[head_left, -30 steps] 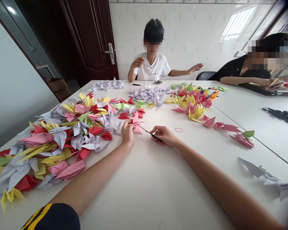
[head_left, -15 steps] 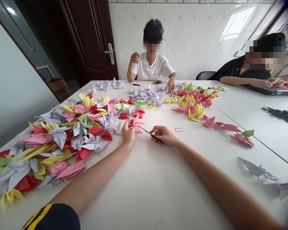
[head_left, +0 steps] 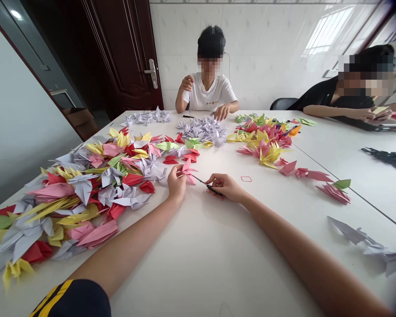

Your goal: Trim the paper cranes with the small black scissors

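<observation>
The left hand (head_left: 177,185) is closed, pinching a pink folded-paper crane (head_left: 188,172) at the edge of a heap of multicoloured paper cranes (head_left: 86,193). The right hand (head_left: 225,186) grips a slim black-handled needle (head_left: 211,188), its tip at the crane. Both hands are over the white surface (head_left: 198,268). Farther off, a co-worker in a white T-shirt (head_left: 211,94) sits across the surface, raising a thin thread (head_left: 189,103).

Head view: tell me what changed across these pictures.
The co-worker's hand, opposite in a white T-shirt, swung inward and down from out in the air to just above the white paper cranes. The person's left hand and right hand stayed put, holding a pink paper crane and a thin black-handled tool.
</observation>
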`<act>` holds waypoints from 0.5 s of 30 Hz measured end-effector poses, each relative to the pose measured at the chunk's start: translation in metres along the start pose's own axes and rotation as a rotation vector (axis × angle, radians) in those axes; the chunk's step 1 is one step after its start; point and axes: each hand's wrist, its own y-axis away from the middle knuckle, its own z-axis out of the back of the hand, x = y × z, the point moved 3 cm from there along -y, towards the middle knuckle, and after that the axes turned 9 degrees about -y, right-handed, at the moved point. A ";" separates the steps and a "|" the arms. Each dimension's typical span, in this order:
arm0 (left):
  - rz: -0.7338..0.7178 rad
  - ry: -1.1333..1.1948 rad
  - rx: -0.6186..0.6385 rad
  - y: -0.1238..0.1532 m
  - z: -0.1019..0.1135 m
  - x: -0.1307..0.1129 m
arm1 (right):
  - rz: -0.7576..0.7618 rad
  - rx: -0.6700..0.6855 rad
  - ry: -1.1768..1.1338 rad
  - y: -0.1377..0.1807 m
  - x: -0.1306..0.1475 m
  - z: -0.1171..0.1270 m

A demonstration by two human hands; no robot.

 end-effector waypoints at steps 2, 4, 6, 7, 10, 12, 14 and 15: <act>-0.001 -0.010 0.000 0.000 0.000 0.000 | -0.003 -0.001 0.005 0.000 0.000 0.000; -0.004 -0.014 0.002 0.000 0.000 0.000 | -0.001 0.005 0.009 0.000 0.000 -0.001; -0.004 -0.009 0.004 0.000 0.000 0.000 | 0.006 0.007 0.014 0.000 0.000 0.000; -0.002 -0.006 0.003 0.000 0.000 0.000 | 0.007 0.006 0.015 0.000 0.000 0.000; 0.007 -0.004 0.000 0.000 0.000 -0.001 | 0.007 0.001 0.012 0.000 -0.002 0.000; 0.008 -0.002 0.001 0.000 0.000 0.000 | 0.008 0.002 0.010 0.000 -0.002 0.001; 0.003 0.002 0.006 0.000 0.000 0.001 | 0.011 0.005 0.012 0.000 -0.001 0.000; -0.003 0.002 0.008 -0.001 0.000 0.001 | 0.012 0.006 0.012 0.000 -0.001 0.000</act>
